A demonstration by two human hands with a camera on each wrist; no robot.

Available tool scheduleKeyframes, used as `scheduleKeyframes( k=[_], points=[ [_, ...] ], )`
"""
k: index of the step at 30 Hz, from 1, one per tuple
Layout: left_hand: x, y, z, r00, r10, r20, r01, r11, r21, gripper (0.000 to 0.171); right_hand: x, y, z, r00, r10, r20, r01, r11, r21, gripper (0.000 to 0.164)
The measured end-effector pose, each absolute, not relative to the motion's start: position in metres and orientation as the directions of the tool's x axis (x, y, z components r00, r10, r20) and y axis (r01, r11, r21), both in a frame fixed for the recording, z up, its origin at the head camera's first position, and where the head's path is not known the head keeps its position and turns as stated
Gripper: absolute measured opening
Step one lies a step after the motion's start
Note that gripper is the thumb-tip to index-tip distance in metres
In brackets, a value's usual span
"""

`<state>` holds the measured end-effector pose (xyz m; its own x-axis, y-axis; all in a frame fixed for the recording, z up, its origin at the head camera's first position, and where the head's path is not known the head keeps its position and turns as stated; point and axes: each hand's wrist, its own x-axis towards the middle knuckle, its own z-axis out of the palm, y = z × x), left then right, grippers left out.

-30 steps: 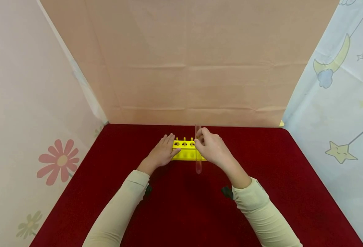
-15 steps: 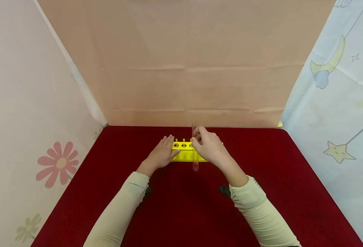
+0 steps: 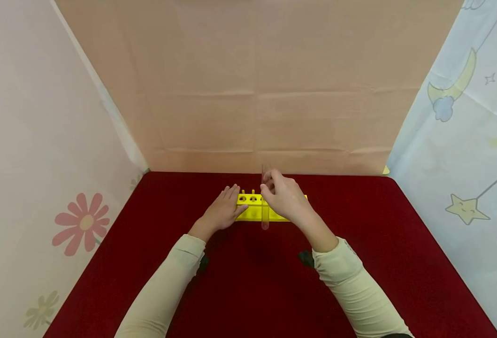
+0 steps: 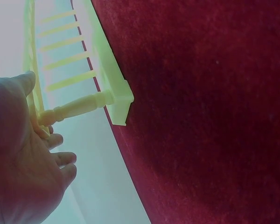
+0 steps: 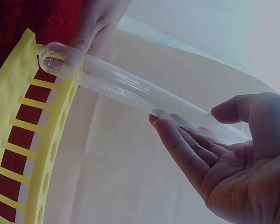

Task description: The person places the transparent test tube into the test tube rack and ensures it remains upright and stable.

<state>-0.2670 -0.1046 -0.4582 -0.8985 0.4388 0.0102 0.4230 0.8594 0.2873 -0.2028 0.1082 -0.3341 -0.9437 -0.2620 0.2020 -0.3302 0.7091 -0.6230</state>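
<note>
There are one test tube (image 3: 265,215), one rack (image 3: 251,214), two grips (image 3: 222,210) (image 3: 286,198) and perhaps two dark objects (image 3: 203,263) (image 3: 305,259).

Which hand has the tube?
The right hand: its thumb and fingers hold the clear tube. The left hand grips the left end of the yellow rack instead.

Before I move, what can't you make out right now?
Right end of the rack: mostly behind the right hand in head view; past the bottom edge in right wrist view.
Mouth of the tube: too faint in head; lost behind the same hand in right wrist.
Tube-rack contact: they overlap in both views.
</note>
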Motion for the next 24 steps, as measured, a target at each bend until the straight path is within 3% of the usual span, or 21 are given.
scheduleKeyframes(
  k=[24],
  points=[
    [-0.2663, -0.1052, -0.4577, -0.893, 0.45, 0.014, 0.435, 0.855, 0.282, 0.079, -0.2125, 0.099, -0.3323, -0.943, -0.238, 0.233, -0.333, 0.672, -0.661, 0.021]
  ],
)
